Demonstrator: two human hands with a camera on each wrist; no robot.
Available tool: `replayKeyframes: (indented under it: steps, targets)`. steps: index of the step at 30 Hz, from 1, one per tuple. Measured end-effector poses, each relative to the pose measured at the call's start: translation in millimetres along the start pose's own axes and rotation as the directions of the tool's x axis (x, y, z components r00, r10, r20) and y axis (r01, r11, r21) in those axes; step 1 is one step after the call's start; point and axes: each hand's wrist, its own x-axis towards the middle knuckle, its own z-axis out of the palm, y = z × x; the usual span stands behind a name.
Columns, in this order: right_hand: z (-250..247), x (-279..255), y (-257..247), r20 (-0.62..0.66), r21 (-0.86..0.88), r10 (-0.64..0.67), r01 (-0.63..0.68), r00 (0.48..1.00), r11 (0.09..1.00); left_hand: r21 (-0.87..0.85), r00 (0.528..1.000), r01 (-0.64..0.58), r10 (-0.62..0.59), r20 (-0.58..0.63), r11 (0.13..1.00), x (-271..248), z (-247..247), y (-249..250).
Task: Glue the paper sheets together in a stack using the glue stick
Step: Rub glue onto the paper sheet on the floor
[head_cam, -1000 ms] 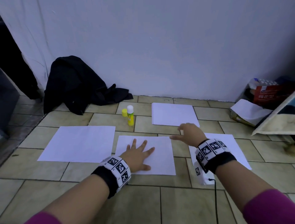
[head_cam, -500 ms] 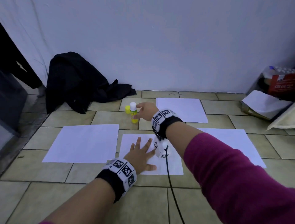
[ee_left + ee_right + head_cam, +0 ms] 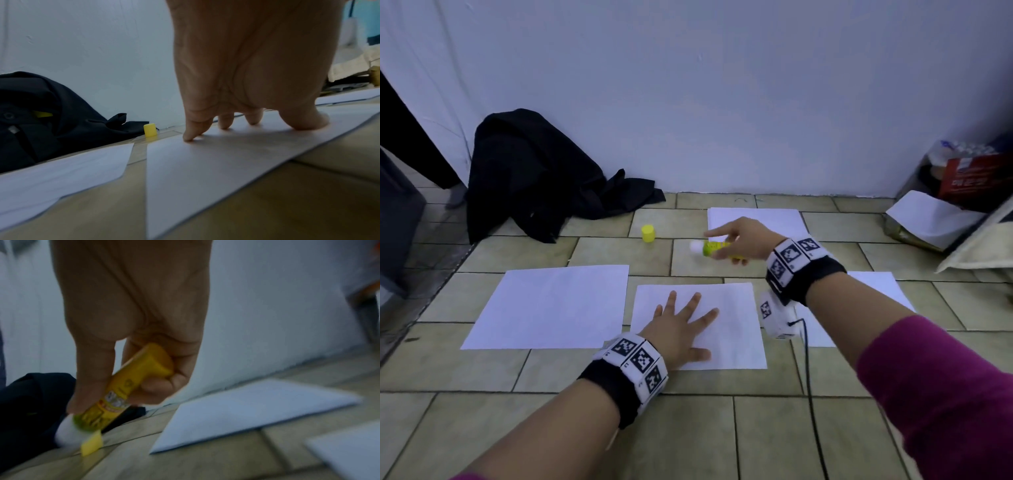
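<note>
Right hand [image 3: 743, 240], head view, centre of frame: fingers curled round the glue stick [image 3: 714, 249], which is lifted off the floor, roughly level, white uncapped tip to the left. Yellow cap [image 3: 648, 233] stands on the tiles further left, apart from the stick. Left hand [image 3: 681, 325], lower centre: flat, fingers spread, pressing the middle sheet [image 3: 736, 329]. Three more sheets: left sheet [image 3: 551, 305], far sheet [image 3: 774, 219] behind the right hand, right sheet [image 3: 876, 284] partly hidden by the right forearm. Black cloth [image 3: 534, 178] upper left against the wall.

Left wrist view: left hand [image 3: 246, 73] with fingertips [image 3: 190, 136] touching the middle sheet [image 3: 205, 170]; cap [image 3: 150, 129] beyond, centre left.

Right wrist view, blurred: right hand [image 3: 133, 313] grips the glue stick [image 3: 123, 394], tip pointing down-left; far sheet [image 3: 246, 415] on the floor at right.
</note>
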Motion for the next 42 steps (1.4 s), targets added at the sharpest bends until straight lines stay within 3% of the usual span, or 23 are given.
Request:
replayKeyframes:
  steps: [3,7,13,18,31,36,38,42]
  targets:
    - [-16.6,-14.4,20.8,-0.192,-0.101,0.029,-0.049,0.981,0.994,-0.058,0.999,0.024,-0.025,-0.028,0.998,1.0,-3.1,3.7]
    - [-15.5,-26.2,37.5,-0.350,0.102,0.068,-0.035,0.934,0.994,-0.091,0.994,0.096,-0.100,-0.042,0.991,7.7,-8.5,17.3]
    - [18.7,-30.4,44.0,-0.346,0.154,0.042,0.013,0.937,0.988,-0.112,0.987,0.148,-0.155,-0.052,0.983,12.8,-11.1,22.8]
    - [30.0,-30.6,47.3,-0.366,0.088,0.036,-0.004,0.930,0.996,-0.098,0.986,0.146,-0.153,-0.064,0.984,11.0,-8.1,23.2]
    - [27.7,-99.4,59.6,-0.148,-0.058,0.036,-0.045,0.988,0.997,-0.002,0.989,0.137,-0.137,-0.056,0.991,11.8,-18.1,20.0]
    - [17.1,-110.8,61.7,-0.069,-0.113,0.031,-0.039,0.997,0.993,0.094,0.996,0.062,-0.055,-0.072,0.994,3.0,-31.4,8.2]
    - [9.0,-110.6,63.3,-0.112,-0.037,0.022,-0.027,0.993,0.999,0.147,0.998,0.036,-0.027,-0.062,0.989,-0.8,-35.4,-1.0]
    - [-0.4,-102.4,64.2,-0.340,0.199,0.051,0.019,0.939,0.980,0.140,0.989,0.079,-0.060,-0.137,0.987,-5.3,-35.4,-3.7]
